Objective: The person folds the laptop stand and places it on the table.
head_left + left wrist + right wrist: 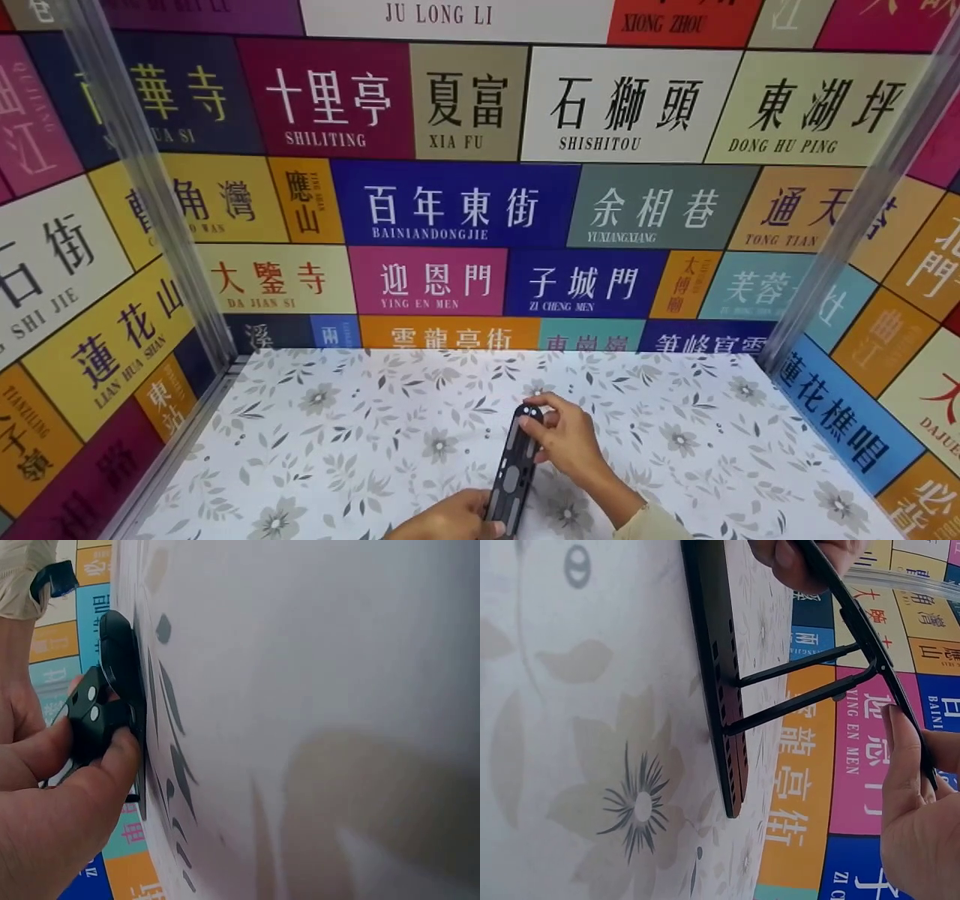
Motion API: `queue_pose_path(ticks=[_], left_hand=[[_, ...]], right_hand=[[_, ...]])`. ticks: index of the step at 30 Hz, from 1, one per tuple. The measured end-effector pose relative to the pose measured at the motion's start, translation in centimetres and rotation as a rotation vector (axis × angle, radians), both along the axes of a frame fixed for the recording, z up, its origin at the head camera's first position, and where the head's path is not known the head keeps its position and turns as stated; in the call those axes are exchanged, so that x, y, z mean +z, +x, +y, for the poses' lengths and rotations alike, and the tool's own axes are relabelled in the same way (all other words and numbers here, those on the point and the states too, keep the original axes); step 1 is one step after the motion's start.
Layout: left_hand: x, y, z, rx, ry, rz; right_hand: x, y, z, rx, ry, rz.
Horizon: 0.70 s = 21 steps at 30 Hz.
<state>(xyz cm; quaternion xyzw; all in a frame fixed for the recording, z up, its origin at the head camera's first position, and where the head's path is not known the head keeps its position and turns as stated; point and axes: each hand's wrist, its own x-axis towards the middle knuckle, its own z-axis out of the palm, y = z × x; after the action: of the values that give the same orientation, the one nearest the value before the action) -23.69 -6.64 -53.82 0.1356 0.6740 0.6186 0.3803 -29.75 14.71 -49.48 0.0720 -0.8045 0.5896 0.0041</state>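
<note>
A black folding laptop stand [513, 480] with grey pads stands on the flowered tabletop, narrow and lengthwise between both hands. My left hand [450, 517] holds its near end; in the left wrist view the thumb and fingers of that hand [67, 817] pinch the dark hinge end [94, 720]. At the far end, my right hand [570, 439] pinches the upper arm between thumb and fingers. In the right wrist view, the upper arm [866, 634] is raised over the slotted base rail [718, 682], with two thin prop legs [799, 701] between them.
A white tabletop [360, 435] with grey flowers and leaves spreads around the hands. Walls of coloured sign panels [457, 202] close off the back and sides. Metal posts [161, 195] stand at the left and right back corners.
</note>
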Motion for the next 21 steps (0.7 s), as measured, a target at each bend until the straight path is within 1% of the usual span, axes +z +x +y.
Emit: queue_pose_path(ticks=[4, 8, 11, 18, 21], left_hand=[[0.0, -0.4, -0.3, -0.054, 0.031, -0.019], [0.0, -0.8, -0.3, -0.087, 0.036, 0.005], [0.0, -1.1, -0.4, -0.107, 0.035, 0.001], [-0.3, -1.6, -0.3, -0.173, 0.115, -0.026], [-0.5, -1.9, -0.4, -0.201, 0.119, -0.03]], right_hand=[[-0.4, 0.2, 0.4, -0.026, -0.01, -0.008], [-0.4, 0.7, 0.6, -0.059, -0.013, -0.019], [-0.4, 1.0, 0.7, -0.086, 0.001, -0.025], [-0.7, 1.4, 0.7, -0.149, 0.011, -0.014], [-0.8, 1.7, 0.7, -0.171, 0.013, -0.024]])
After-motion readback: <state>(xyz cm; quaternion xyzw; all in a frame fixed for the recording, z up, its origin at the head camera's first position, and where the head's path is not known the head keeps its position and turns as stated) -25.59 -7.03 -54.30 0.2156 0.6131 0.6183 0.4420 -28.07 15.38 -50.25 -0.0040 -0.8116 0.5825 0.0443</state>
